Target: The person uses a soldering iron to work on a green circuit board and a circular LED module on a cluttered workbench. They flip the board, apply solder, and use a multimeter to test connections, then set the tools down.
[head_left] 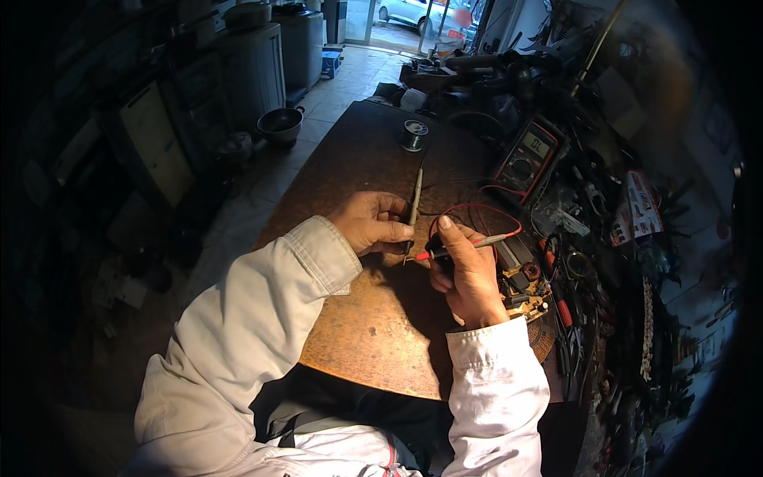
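My left hand (372,222) is closed around a multimeter probe (417,191) with a pale grip, which stands nearly upright with its dark end down. My right hand (469,274) pinches a red-tipped multimeter probe (485,241) between thumb and fingers, its thin metal tip pointing left, close to the lower end of the other probe. Whether the two tips touch, I cannot tell. A red lead (520,225) loops from the right-hand probe toward a red-and-dark multimeter (525,163), propped up at the right with its display lit. Both hands are above a worn brown wooden table (366,334).
A solder spool (413,136) stands at the table's far end. Beside my right hand lies a circuit board (528,298) with components. Tools, cables and parts crowd the right side, including a red-handled tool (564,312). A dark pan (280,126) is on the tiled floor to the left.
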`<state>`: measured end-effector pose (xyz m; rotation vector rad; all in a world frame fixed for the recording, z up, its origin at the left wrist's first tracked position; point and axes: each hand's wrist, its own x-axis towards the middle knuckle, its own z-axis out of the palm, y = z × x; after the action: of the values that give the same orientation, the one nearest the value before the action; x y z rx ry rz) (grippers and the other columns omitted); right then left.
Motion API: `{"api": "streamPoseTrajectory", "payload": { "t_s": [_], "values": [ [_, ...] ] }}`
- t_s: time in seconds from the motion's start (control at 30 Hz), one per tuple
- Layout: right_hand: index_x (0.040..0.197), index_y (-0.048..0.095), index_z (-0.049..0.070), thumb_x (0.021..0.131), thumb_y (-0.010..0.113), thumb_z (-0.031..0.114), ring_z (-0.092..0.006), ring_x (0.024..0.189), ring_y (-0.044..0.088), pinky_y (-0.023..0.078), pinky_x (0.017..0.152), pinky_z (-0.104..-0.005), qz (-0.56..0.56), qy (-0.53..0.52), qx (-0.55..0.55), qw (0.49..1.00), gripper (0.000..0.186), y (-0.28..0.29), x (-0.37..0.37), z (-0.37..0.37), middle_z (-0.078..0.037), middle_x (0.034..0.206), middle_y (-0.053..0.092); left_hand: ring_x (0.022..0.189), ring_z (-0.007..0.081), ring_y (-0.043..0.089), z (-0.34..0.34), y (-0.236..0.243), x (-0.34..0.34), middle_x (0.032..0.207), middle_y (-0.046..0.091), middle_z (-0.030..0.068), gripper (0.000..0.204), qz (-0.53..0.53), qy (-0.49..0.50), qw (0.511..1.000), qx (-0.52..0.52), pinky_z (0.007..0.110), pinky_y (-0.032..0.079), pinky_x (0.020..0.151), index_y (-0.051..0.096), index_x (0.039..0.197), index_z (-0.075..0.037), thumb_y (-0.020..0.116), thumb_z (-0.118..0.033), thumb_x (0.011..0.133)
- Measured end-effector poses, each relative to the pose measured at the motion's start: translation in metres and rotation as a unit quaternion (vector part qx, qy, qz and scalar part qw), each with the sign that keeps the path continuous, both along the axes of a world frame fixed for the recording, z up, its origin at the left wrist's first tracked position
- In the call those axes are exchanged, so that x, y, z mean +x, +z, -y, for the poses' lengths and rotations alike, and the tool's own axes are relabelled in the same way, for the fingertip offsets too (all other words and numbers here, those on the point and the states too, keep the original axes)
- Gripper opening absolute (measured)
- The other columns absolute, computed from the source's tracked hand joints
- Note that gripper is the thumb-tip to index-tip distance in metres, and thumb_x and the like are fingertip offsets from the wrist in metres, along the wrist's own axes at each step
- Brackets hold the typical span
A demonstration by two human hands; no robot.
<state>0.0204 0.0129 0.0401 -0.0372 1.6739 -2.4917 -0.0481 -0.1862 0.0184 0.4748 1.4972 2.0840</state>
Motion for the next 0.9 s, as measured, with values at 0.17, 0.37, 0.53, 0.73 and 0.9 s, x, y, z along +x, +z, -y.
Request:
{"api": "streamPoseTrajectory", "payload": {
  "t_s": [0.17,0.37,0.53,0.73,0.9],
  "values": [
    [0.092,0.063,0.002,0.097,0.069,0.035,-0.0051,0.043,0.041,0.028,0.038,-0.0202,0.005,-0.004,0.022,1.000,0.033,-0.002,0.000,0.002,0.000,0.065,0.056,0.095,0.0205,0.070,0.000,0.006,0.004,0.108,0.067,0.0126,0.037,-0.008,-0.014,1.000,0.003,0.035,0.062,0.081,0.055,0.123,0.005,0.070,-0.005,0.091],
    [0.092,0.063,0.003,0.097,0.067,0.036,-0.0070,0.044,0.041,0.029,0.040,-0.0209,0.008,0.005,0.038,0.999,0.034,-0.003,0.000,0.002,-0.001,0.066,0.056,0.091,0.0197,0.070,0.000,0.015,0.011,0.102,0.066,0.0129,0.033,-0.003,0.005,1.000,0.000,0.032,0.062,0.081,0.056,0.119,0.007,0.069,-0.001,0.090],
    [0.086,0.061,0.004,0.098,0.066,0.039,-0.0063,0.046,0.044,0.028,0.038,-0.0207,0.009,0.008,0.048,0.999,0.037,-0.003,0.000,-0.003,0.000,0.068,0.057,0.087,0.0154,0.067,-0.004,0.010,0.009,0.099,0.067,0.0096,0.031,-0.047,0.027,0.998,-0.033,0.029,0.060,0.079,0.061,0.116,0.006,0.071,0.000,0.087],
    [0.072,0.068,-0.005,0.092,0.069,0.051,-0.0245,0.057,0.064,0.049,0.056,-0.0403,-0.095,-0.111,0.307,0.940,0.060,-0.050,-0.024,-0.010,-0.015,0.061,0.065,0.071,0.0052,0.054,-0.019,0.012,0.019,0.081,0.063,0.0001,0.026,-0.335,0.139,0.887,-0.286,0.022,0.047,0.065,0.069,0.100,0.002,0.072,-0.003,0.074],
    [0.069,0.066,-0.010,0.091,0.071,0.044,-0.0267,0.063,0.070,0.054,0.063,-0.0414,-0.053,-0.120,0.287,0.949,0.059,-0.023,-0.014,0.000,-0.020,0.064,0.067,0.074,0.0069,0.056,-0.015,0.010,0.025,0.085,0.066,0.0020,0.027,-0.303,0.129,0.893,-0.308,0.022,0.047,0.067,0.068,0.100,0.005,0.074,-0.002,0.075]
  ]
}}
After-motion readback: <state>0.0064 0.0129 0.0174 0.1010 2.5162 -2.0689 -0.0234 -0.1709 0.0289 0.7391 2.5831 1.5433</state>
